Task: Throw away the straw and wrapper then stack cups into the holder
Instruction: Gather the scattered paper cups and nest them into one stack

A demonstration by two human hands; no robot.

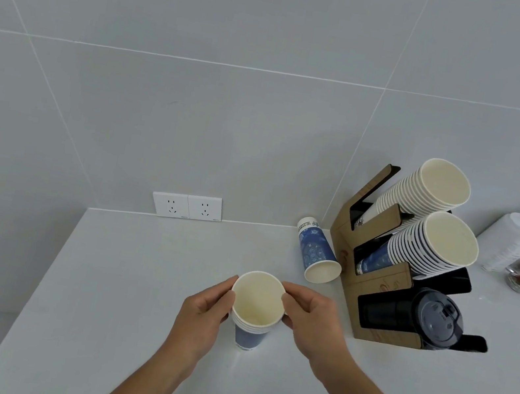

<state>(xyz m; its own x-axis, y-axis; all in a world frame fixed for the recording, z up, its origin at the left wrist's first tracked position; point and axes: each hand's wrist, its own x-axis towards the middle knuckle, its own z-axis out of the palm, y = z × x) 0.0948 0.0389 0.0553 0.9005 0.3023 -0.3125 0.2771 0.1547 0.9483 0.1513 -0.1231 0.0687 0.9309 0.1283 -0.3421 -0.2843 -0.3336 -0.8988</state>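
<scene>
Both hands clasp a short stack of nested blue cups, upright on the counter.

The left hand (206, 309) and right hand (311, 320) pinch the stack of cups (254, 314) at its rim, mouth up, axis vertical. Toward the counter's back edge a lone cup (318, 250) lies on its side, mouth toward the camera; its print is unreadable. Beside it stands the holder (376, 279), its cup rows slanted. White counter (133, 278), grey tiled wall, double socket (187, 206).

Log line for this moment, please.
phase: stacking cups | left hand + right hand: holding nested cup stack upright on counter | loose cup: lying beside holder
</scene>
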